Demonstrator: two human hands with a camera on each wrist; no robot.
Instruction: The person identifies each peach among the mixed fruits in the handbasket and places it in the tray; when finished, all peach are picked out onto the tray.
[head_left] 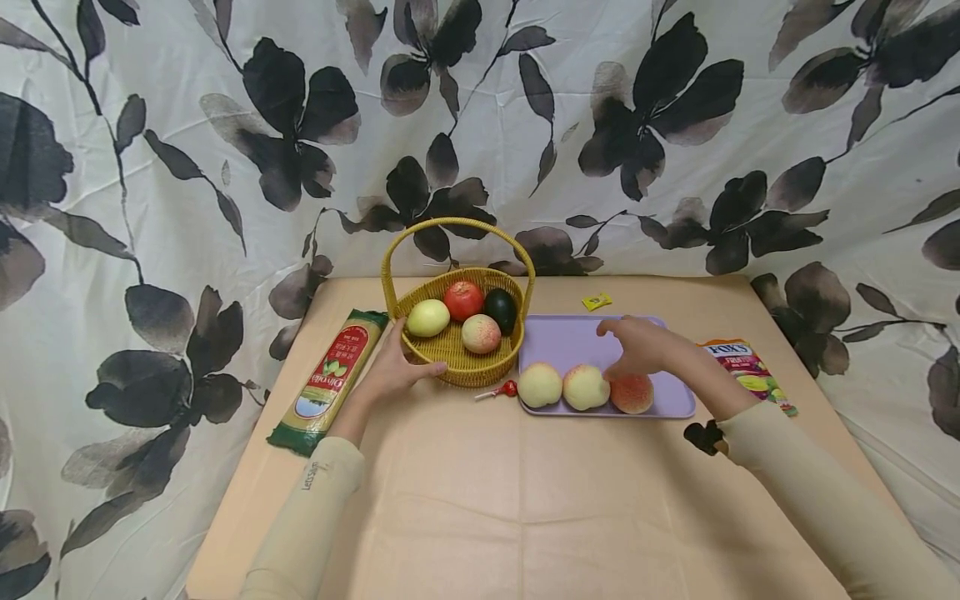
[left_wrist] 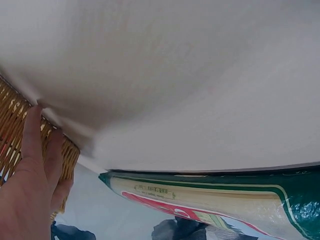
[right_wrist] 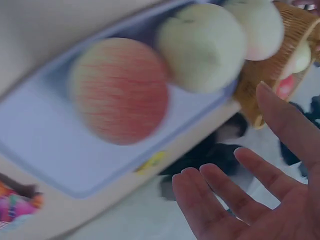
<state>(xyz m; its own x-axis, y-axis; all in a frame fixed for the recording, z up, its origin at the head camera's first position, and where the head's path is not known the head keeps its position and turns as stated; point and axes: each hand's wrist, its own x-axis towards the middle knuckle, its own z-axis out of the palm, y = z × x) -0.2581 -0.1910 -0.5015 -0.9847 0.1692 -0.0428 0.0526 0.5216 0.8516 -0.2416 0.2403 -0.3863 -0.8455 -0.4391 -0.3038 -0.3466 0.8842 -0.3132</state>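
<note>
- Head view: pasta packet (head_left: 330, 381) lies near the table's (head_left: 480, 500) left edge, red label reads "Olivola" or similar, too small to be sure; sleeve cuff of the left arm carries small writing, unreadable.
- Candy bag (head_left: 746, 369) near the right edge reads "FOX'S". Small yellow wrapper (head_left: 596, 301) toward the back edge, print unreadable.
- Left hand (head_left: 393, 372) rests against the front-left wall of the wicker basket (head_left: 465, 367), fingers straight, thumb along the weave, gripping nothing.
- Basket holds a pale green fruit (head_left: 428, 317), red fruit (head_left: 463, 300), dark avocado-like fruit (head_left: 501, 309) and a peach (head_left: 481, 333).
- Right hand (head_left: 637, 346) hovers over the lilac tray (head_left: 570, 337), fingers relaxed and pointing down, holding nothing, just above the reddish peach (head_left: 632, 393).
- Tray's front edge carries three in a row: pale peach (head_left: 540, 385), middle peach (head_left: 586, 387), reddish peach at right.
- Small red item (head_left: 508, 388) lies on the table between basket and tray.
- Left wrist view: left hand's fingers (left_wrist: 32, 135) lie flat on basket weave (left_wrist: 10, 120); pasta packet (left_wrist: 210, 200) just beside, fine print unreadable.
- Right wrist view: blurred; right hand (right_wrist: 260, 200) spread, released, apart from the reddish peach (right_wrist: 120, 90) on the tray (right_wrist: 45, 150); basket (right_wrist: 272, 55) behind.
</note>
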